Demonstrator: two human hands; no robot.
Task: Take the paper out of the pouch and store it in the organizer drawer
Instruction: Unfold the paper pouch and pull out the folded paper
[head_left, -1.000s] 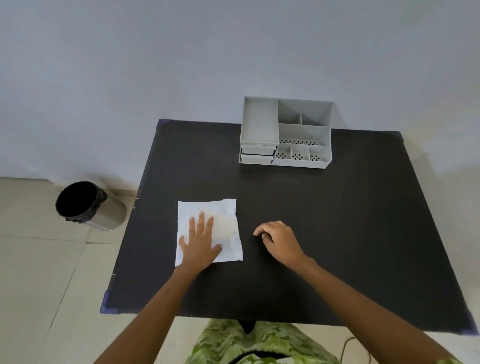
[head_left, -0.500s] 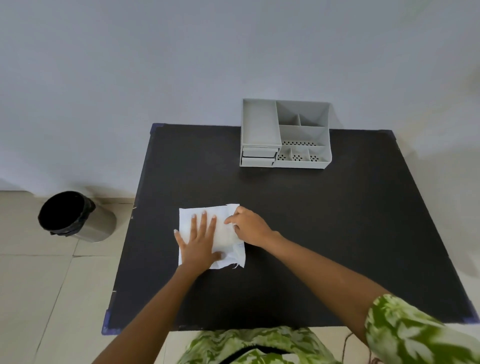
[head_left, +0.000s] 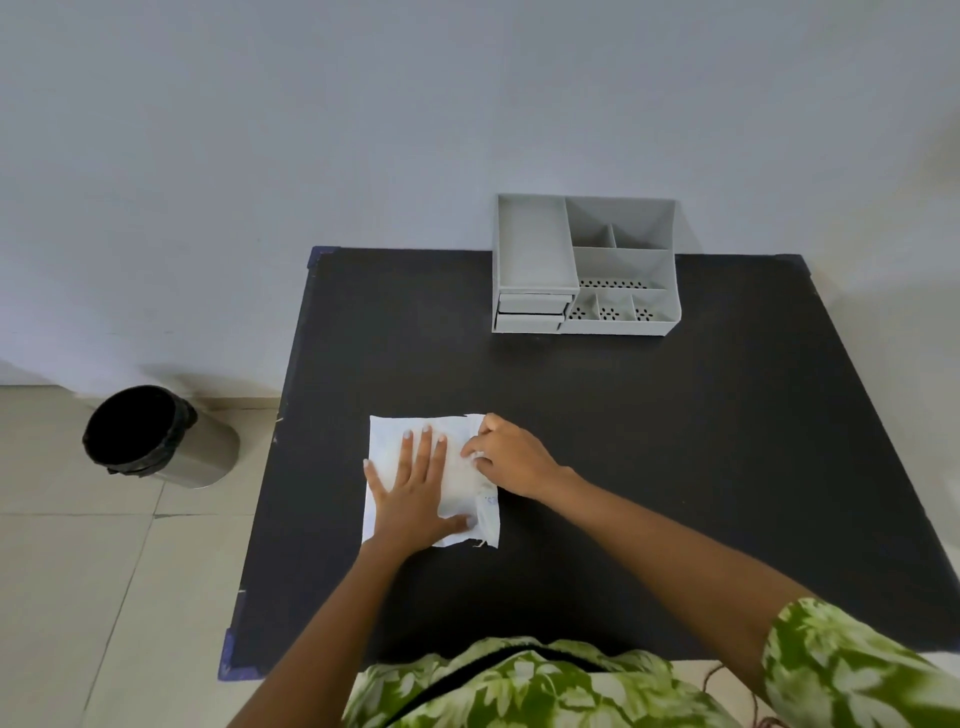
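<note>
A white pouch (head_left: 387, 441) lies flat on the black table (head_left: 675, 441), left of centre. My left hand (head_left: 415, 488) presses flat on the pouch, fingers spread. My right hand (head_left: 511, 452) rests on the pouch's right edge with its fingertips curled onto the material; whether it pinches the edge I cannot tell. A paler bulge under the pouch surface (head_left: 460, 480) shows between the hands; the paper itself is hidden. The grey organizer (head_left: 582, 265) stands at the table's far edge, its two drawers (head_left: 530, 313) closed at the lower left.
A metal bin with a black liner (head_left: 156, 439) stands on the tiled floor left of the table. A white wall rises behind the organizer. Bare black table surface lies between the pouch and the organizer.
My right hand has moved left from the bare table onto the pouch's right edge. The left hand has stayed pressed on the pouch.
</note>
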